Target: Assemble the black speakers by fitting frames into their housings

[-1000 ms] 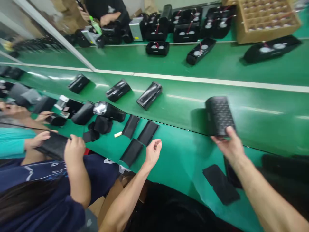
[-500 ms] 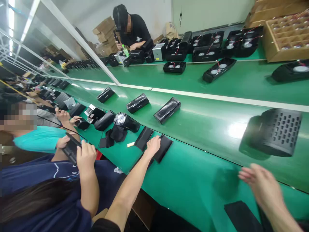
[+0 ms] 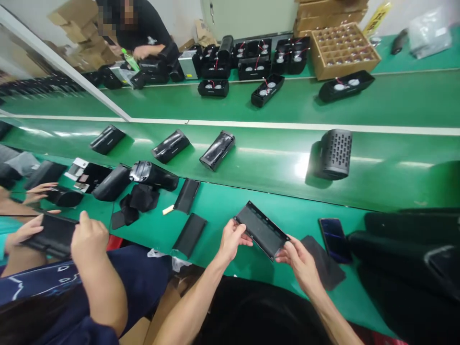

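Between my two hands I hold a black rectangular panel (image 3: 264, 230), tilted above the green bench top. My left hand (image 3: 232, 239) grips its left end, thumb on top and fingers beneath. My right hand (image 3: 296, 258) is closed on its lower right corner. Beside my right hand lies a dark flat sheet (image 3: 323, 263), partly hidden by that hand. A phone (image 3: 335, 239) rests just right of the sheet. To the left of my left hand are another black panel (image 3: 189, 235) and a second black panel (image 3: 187, 195).
Black speaker housings (image 3: 217, 149) stand along the green belt (image 3: 258, 158); one with a perforated end (image 3: 337, 154) is at the right. A divided cardboard box (image 3: 343, 48) sits at the back. Co-workers are at left, one holding a dark panel (image 3: 53, 235), and across the belt.
My left hand has lifted a black panel off the bench and brought it right, and my right hand has taken its other end. The view has swung right.
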`<control>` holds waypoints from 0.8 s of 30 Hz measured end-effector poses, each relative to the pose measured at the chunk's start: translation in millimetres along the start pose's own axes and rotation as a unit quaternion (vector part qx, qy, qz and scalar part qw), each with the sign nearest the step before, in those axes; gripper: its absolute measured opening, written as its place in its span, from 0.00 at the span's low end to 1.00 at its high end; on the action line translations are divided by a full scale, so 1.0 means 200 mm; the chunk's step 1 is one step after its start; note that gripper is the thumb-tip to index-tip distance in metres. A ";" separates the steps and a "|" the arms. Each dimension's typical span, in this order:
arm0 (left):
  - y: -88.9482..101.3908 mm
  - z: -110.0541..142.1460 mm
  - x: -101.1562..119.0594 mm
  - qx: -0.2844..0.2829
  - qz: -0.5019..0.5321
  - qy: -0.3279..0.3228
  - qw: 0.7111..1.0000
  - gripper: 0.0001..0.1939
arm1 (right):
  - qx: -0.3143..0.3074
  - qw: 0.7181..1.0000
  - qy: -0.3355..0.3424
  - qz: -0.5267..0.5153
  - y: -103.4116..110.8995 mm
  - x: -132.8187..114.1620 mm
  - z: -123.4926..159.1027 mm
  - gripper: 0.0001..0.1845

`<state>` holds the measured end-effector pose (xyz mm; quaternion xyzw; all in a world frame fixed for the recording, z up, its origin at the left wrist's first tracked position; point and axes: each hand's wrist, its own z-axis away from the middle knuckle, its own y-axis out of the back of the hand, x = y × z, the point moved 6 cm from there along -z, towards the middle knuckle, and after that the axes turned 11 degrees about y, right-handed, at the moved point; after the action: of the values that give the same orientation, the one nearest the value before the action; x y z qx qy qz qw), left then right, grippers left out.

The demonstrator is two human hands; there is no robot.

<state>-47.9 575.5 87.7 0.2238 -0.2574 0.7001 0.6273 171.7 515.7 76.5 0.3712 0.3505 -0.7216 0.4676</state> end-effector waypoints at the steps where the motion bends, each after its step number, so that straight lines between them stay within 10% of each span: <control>1: -0.02 0.05 -0.02 -0.019 0.029 0.001 0.999 0.29 | -0.010 1.000 0.001 0.008 0.03 -0.03 0.02 0.31; 14: 0.04 0.23 -0.05 -0.204 -0.049 0.111 0.971 0.31 | -0.135 0.987 -0.082 0.009 0.21 -0.20 0.26 0.25; 24: 0.06 0.29 -0.11 -0.215 -0.079 0.100 0.968 0.26 | -0.146 0.984 -0.077 0.063 0.29 -0.13 0.26 0.26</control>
<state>-57.8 519.4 117.2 0.0324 -0.3196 0.5952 0.7366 222.6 464.4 114.0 0.2635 0.3910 -0.6583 0.5867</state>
